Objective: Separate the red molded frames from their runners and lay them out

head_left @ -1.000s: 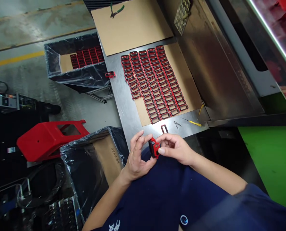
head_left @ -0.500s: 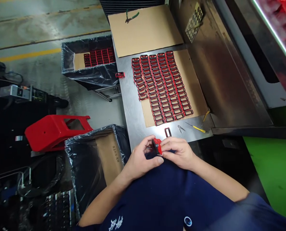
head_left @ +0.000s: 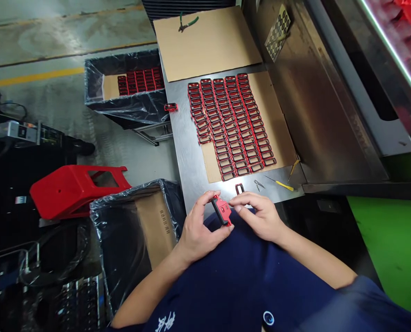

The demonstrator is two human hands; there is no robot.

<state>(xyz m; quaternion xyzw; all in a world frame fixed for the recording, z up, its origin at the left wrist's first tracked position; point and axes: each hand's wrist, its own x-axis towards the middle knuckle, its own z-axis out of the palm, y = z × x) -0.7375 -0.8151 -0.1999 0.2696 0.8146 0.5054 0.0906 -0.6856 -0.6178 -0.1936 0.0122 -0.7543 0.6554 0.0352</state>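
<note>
In the head view my left hand (head_left: pixel 197 229) grips a red and black plastic part (head_left: pixel 222 208) by its two ends, fingers at the top and thumb at the bottom. The part's red face, with small slots in it, is turned toward my right hand (head_left: pixel 261 215). That hand is beside the part's right edge, its index finger stretched out and the thumb a little apart below; I see nothing held in it. Whether the fingertip touches the part I cannot tell. Just beyond the hands, a black and red frame (head_left: pixel 239 188) lies at the metal table's (head_left: pixel 188 161) near edge.
Rows of red and black frames (head_left: pixel 231 124) cover a cardboard sheet (head_left: pixel 278 124). Small pliers (head_left: pixel 259 185) and a yellow-handled tool (head_left: pixel 284 186) lie nearby. Green-handled cutters (head_left: pixel 188 24) rest on farther cardboard. Lined bins (head_left: pixel 96 207) stand left; one parts piece (head_left: pixel 171 107) sits at the table's left edge.
My right hand has let go of the part and drawn slightly to the right. The part has turned in my left hand, so its red face now shows.
</note>
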